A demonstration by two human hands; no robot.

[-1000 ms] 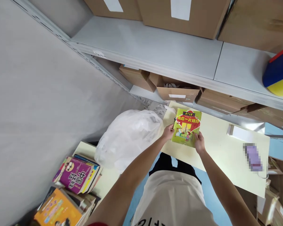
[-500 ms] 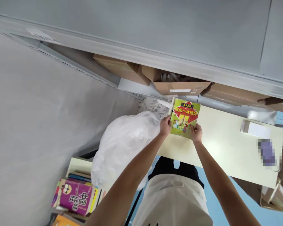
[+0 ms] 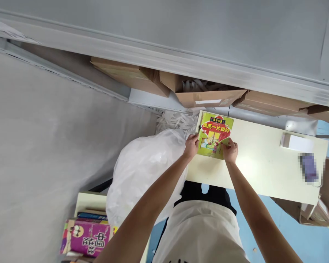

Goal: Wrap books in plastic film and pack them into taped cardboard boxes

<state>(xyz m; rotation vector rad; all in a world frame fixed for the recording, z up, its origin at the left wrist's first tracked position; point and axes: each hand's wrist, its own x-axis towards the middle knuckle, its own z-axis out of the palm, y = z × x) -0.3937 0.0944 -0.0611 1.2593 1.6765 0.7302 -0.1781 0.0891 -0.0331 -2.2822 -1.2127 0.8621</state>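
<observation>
A thin yellow-green picture book [image 3: 214, 134] with a red banner on its cover lies at the far left corner of a pale yellow table [image 3: 263, 164]. My left hand [image 3: 191, 145] grips the book's lower left edge. My right hand [image 3: 230, 151] pinches its lower right corner, fingers closed on the cover.
A big white plastic bag [image 3: 145, 168] bulges just left of the table. A stack of books [image 3: 87, 239] with a purple cover on top sits at lower left. Open cardboard boxes [image 3: 203, 95] fill the shelf behind. A small white box [image 3: 296, 141] and a blurred purple object [image 3: 308, 168] lie at the table's right end.
The book and both hands shifted toward the table's far left corner and settled lower on it. My view tilted down, so the upper shelf and the coloured toy went out of sight.
</observation>
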